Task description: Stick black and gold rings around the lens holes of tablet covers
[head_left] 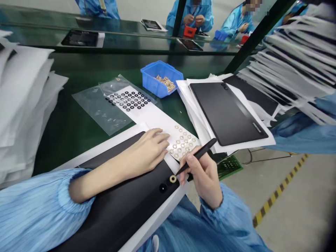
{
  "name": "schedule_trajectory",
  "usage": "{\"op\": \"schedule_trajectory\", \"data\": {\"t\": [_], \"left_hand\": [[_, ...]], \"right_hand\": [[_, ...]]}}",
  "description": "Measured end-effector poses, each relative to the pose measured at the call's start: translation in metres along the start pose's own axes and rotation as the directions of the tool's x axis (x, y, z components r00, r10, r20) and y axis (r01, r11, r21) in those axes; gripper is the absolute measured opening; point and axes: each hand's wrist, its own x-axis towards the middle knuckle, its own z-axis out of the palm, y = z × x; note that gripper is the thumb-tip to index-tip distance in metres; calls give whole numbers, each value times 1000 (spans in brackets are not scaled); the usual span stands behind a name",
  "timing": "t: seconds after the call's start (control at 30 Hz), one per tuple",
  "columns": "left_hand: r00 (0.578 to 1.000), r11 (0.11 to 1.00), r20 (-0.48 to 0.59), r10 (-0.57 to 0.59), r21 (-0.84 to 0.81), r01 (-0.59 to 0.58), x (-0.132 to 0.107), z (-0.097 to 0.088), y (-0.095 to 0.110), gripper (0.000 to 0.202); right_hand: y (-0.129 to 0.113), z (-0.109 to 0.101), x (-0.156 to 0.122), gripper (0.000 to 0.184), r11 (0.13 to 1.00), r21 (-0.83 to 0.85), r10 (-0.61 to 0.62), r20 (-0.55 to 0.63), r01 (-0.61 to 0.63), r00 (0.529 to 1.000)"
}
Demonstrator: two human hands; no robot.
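Head view: blue bin (150, 81) holds rings (165, 83)

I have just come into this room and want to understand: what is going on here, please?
At a green bench, a person's right hand holds a black pen with its tip at a gold ring on a black tablet. The left hand rests beside a sheet of gold rings. Another black tablet lies on white sheets, and a co-worker sits across the bench.

black tablet (123, 217) cut off below, gold rings (182, 141) too small to count
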Motion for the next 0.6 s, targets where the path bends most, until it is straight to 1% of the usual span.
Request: {"op": "schedule_trajectory", "data": {"t": [0.03, 0.1, 0.17, 0.23, 0.3, 0.37, 0.47, 0.6], "left_hand": [[1000, 1000, -31, 2, -6, -2, -9, -1, 5, 28], [999, 999, -49, 12, -51, -15, -30, -5, 19, 28], [998, 993, -38, 39, -107, -43, -50, -9, 34, 28], [997, 991, -3, 83, -108, -83, -64, -12, 45, 27], [992, 991, 35, 121, -62, -118, -69, -13, 51, 28], [989, 991, 60, 136, -28, -135, -68, -13, 52, 29], [989, 992, 69, 128, -18, -127, -64, -11, 50, 32], [989, 994, 108, 104, -28, -102, -65, -8, 49, 34]], "right_hand": [[2, 2, -6, 23, 1000, -1, 6, -3, -6, 1000], [5, 3, -13, 22, 999, -33, 6, -10, -7, 1000], [6, 4, -15, 22, 997, -74, 3, -7, -4, 1000], [5, 4, -14, 22, 995, -101, -6, -9, 5, 1000], [3, 4, -13, 22, 993, -119, -19, -21, 16, 1000], [3, 4, -13, 21, 990, -136, -34, -31, 30, 999], [4, 4, -14, 20, 986, -160, -43, -24, 38, 999], [5, 3, -14, 19, 985, -171, -27, -25, 22, 999]]}}
